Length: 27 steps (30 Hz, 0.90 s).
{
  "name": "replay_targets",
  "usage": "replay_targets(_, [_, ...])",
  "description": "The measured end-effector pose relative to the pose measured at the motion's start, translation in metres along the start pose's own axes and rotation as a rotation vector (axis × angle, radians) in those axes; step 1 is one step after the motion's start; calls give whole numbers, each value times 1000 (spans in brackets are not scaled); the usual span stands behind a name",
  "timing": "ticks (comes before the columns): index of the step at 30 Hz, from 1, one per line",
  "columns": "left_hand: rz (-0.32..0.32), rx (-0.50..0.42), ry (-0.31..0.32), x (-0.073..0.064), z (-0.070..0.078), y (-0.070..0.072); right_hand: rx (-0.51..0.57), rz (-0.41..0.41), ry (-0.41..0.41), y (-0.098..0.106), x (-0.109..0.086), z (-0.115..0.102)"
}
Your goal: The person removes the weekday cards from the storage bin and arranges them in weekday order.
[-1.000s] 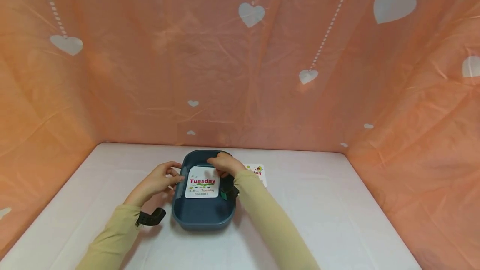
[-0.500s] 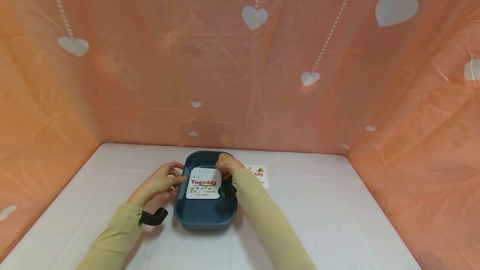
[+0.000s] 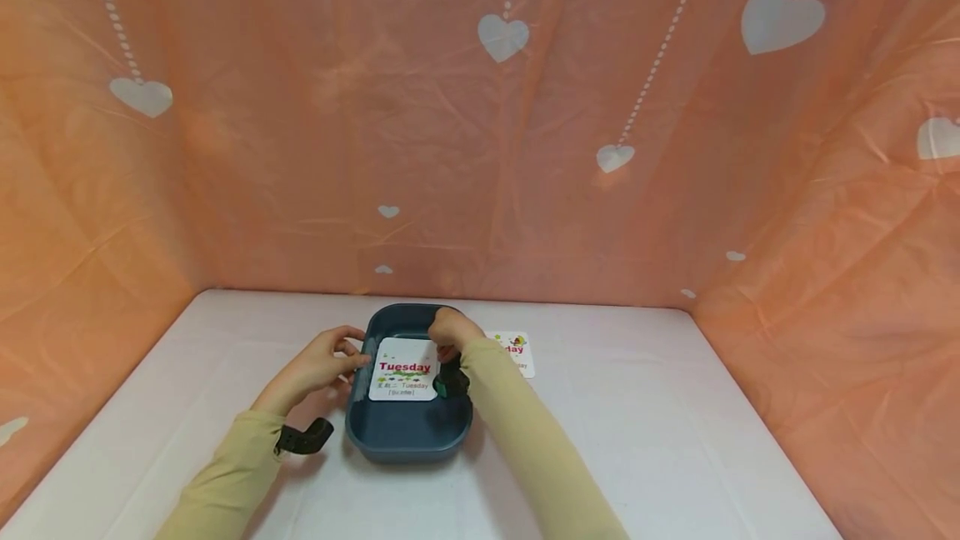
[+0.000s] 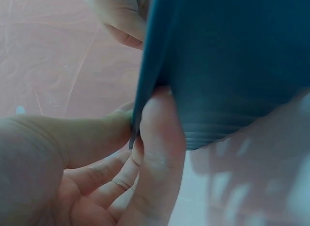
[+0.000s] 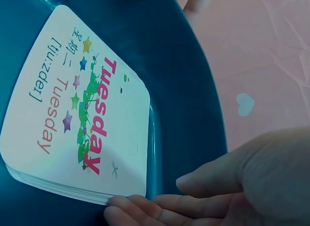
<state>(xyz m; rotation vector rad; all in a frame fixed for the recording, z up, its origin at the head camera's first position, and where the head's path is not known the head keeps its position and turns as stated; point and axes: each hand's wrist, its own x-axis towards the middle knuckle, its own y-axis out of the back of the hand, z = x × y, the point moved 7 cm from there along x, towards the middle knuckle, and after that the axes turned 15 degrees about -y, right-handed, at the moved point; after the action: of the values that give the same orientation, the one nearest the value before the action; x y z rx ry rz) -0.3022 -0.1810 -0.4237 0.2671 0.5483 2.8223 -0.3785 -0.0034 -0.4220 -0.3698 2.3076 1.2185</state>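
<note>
A dark blue tray (image 3: 405, 433) with rounded corners sits on the white table. In it lies a stack of white cards (image 5: 72, 97), the top one printed "Tuesday" with coloured stars. My left hand (image 3: 315, 365) pinches the tray's left rim; the left wrist view shows the thumb (image 4: 104, 134) on one side of the rim and a finger (image 4: 162, 134) on the other. My right hand (image 3: 454, 332) reaches inside the tray on the right. Its fingertips (image 5: 123, 211) touch the edge of the stack, the thumb held apart from them.
Another white card (image 3: 517, 348), with "day" showing, lies on the table right of the tray, partly hidden by the right sleeve (image 3: 517, 415). Orange cloth (image 3: 315, 148) with pale hearts rises behind and beside the white table (image 3: 637, 440).
My right hand has drawn back from the stack's upper right corner and lowered to its right edge. The left hand keeps its hold on the rim; the cards have hardly shifted.
</note>
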Motion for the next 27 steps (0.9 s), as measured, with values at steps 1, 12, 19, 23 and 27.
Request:
replay_targets(1, [0, 4, -1, 0, 0, 0, 6, -1, -5, 0, -1, 0])
replay_targets(12, [-1, -4, 2, -1, 0, 0, 115, -23, -22, -2, -5, 4])
replay_targets(19, [-7, -3, 2, -2, 0, 0, 37, -39, 26, -7, -5, 3])
replay_targets(23, [-1, 5, 5, -3, 0, 1, 14, -50, 43, -8, -5, 2])
replay_targets(27, [0, -2, 9, -2, 0, 0, 22, -44, 39, -8, -5, 2])
